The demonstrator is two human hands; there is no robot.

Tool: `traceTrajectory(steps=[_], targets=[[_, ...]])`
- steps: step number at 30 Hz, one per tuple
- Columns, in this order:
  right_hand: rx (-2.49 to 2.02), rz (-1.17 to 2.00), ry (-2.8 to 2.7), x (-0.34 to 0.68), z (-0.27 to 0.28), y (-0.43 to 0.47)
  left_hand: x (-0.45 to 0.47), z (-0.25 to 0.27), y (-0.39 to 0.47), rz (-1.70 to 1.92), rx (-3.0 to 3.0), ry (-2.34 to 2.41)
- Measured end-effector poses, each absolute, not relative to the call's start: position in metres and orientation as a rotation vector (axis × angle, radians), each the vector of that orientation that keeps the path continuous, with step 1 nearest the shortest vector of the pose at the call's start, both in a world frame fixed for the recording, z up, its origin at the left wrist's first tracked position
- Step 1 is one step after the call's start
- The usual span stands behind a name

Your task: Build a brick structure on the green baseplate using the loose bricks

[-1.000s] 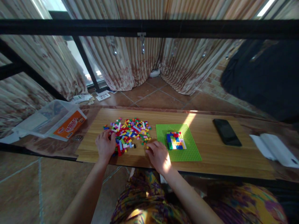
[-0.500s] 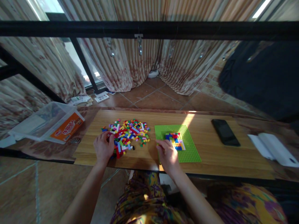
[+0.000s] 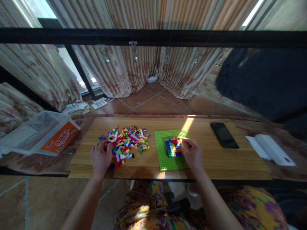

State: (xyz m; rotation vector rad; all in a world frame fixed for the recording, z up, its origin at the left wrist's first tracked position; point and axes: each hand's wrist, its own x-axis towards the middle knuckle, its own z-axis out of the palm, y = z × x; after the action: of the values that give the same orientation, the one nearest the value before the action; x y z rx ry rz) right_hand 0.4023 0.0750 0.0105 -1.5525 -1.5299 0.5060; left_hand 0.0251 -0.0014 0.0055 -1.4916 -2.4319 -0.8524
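Note:
My left hand (image 3: 100, 158) rests at the near left edge of a loose pile of small coloured toy bricks (image 3: 129, 140). Its fingers are curled together, and whatever they pinch is hidden. My right hand (image 3: 193, 154) is at the right side of a low block of toy bricks (image 3: 174, 147), mostly blue with red, yellow and white, built on a green studded baseplate (image 3: 161, 163). Thumb and fingertips come together at the block's far right corner; I cannot make out a brick between them. The hand hides part of the baseplate's right side.
A black phone (image 3: 224, 135) lies on the wooden board (image 3: 141, 166), right of the baseplate. Farther right is a white object (image 3: 271, 149). A clear plastic box (image 3: 35, 134) with an orange label stands at the left. A black bar (image 3: 153, 37) crosses beyond the table.
My right hand has moved from the left side of the brick block to its right side, uncovering the block's left part. My left hand stays by the pile. The view has shifted slightly.

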Motion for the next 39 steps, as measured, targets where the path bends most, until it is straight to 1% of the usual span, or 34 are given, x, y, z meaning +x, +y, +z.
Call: traceTrajectory(steps=[3,10,19,23,30,39], targets=[[-1.536,0.569,-1.515,0.401,0.008,0.077,0.024,0.004,-0.001,-0.866,-1.485,-2.421],[-1.494,0.554,-1.508,0.400,0.003,0.083,0.022,0.001,-0.001,-0.873,-1.496,-2.428],[-1.462,0.845,-1.297,0.403,-0.003,0.093,0.024,0.003,-0.001,-0.846,-1.474,-2.460],[-1.476,0.913,-1.291,0.408,-0.004,0.095,0.024,0.003,-0.001,-0.863,-1.480,-2.447],[-1.470,0.881,-1.423,0.413,-0.004,0.096,0.022,0.002,0.000,-0.830,-1.479,-2.460],[-1.480,0.713,-1.595,0.413,0.006,0.093,0.022,0.002,0.000,-0.855,-1.485,-2.431]])
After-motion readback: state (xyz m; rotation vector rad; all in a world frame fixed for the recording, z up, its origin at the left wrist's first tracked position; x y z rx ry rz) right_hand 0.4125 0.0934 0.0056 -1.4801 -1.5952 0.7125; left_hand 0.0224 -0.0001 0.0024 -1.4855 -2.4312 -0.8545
